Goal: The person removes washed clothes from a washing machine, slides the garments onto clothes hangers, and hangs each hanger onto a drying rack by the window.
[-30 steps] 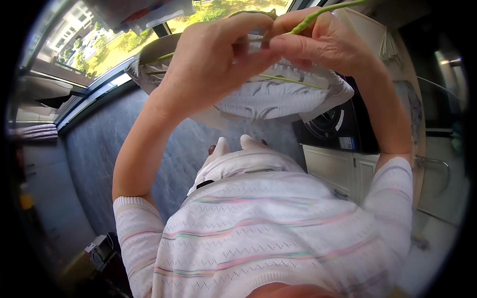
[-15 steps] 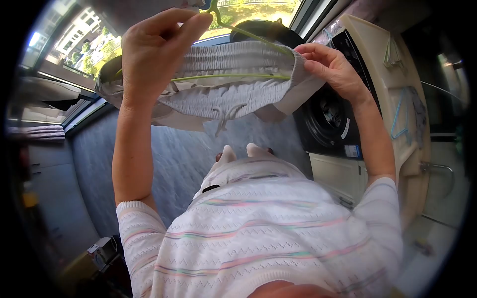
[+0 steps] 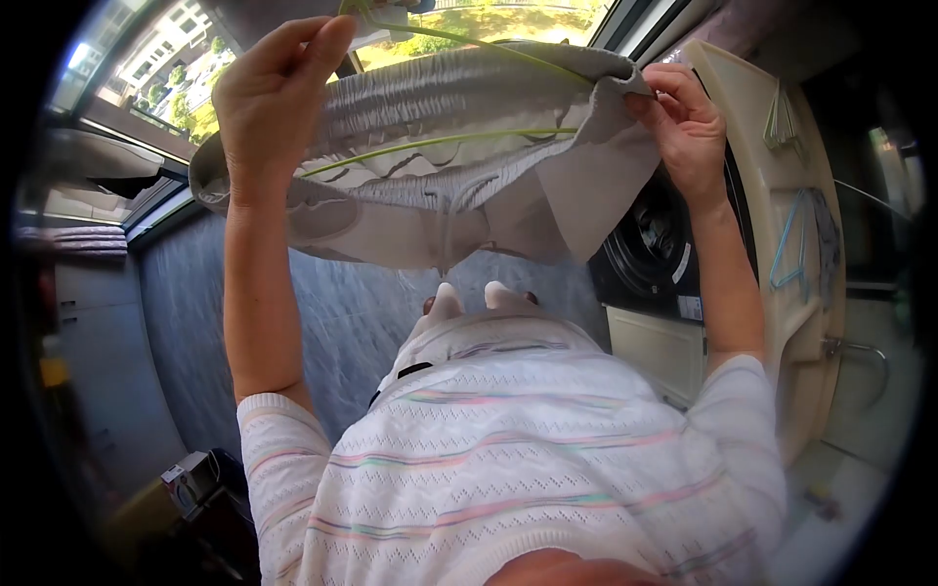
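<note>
Grey drawstring pants (image 3: 606, 195) hang in front of me, the gathered waistband spread wide. A thin yellow-green clothes hanger (image 3: 440, 142) lies inside the waist opening, its lower bar crossing from side to side. My left hand (image 3: 278, 107) is closed at the upper left, thumb and fingers pinching the hanger close to its top. At the right end of the waistband, my right hand (image 3: 689, 132) grips the fabric between thumb and curled fingers, near the hanger's right corner. The drawstring dangles at the front. My left hand hides part of the waistband's left side.
Beyond the pants is a window (image 3: 469, 20). A black washing machine (image 3: 655, 244) stands at the right under a beige counter (image 3: 752, 186). A blue hanger (image 3: 789, 239) hangs from the counter's side. Below is a grey marbled floor (image 3: 322, 303).
Both hands have moved apart, the left one leftward and the right one rightward and slightly up. The waistband's right end has risen, and more of the front fabric shows.
</note>
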Demonstrator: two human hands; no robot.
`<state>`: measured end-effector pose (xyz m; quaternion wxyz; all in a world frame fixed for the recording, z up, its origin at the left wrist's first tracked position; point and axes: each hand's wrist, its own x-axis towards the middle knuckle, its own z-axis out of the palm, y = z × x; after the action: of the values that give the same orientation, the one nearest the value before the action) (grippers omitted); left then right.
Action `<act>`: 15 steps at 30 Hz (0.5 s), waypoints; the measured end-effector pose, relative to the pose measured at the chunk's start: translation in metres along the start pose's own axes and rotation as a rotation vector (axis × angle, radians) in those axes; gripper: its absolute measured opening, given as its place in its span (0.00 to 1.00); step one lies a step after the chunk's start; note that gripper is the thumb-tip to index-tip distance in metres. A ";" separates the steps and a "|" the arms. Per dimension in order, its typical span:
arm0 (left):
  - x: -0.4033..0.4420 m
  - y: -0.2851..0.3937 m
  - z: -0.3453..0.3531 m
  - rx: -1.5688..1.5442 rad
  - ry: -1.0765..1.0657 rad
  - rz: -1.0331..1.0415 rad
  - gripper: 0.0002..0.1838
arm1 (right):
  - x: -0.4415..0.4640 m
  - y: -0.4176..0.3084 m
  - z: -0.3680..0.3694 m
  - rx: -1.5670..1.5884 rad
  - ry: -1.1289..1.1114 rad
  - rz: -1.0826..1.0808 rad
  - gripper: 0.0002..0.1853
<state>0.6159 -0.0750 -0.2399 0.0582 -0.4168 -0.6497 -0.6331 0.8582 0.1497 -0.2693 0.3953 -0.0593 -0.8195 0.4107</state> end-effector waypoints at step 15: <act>0.002 0.001 -0.001 0.144 0.090 0.165 0.09 | -0.026 0.010 -0.028 0.566 -0.406 0.719 0.25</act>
<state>0.6143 -0.0751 -0.2375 0.1691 -0.4346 -0.6537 -0.5960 0.8935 0.1629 -0.2820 0.0619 -0.1472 -0.6642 0.7303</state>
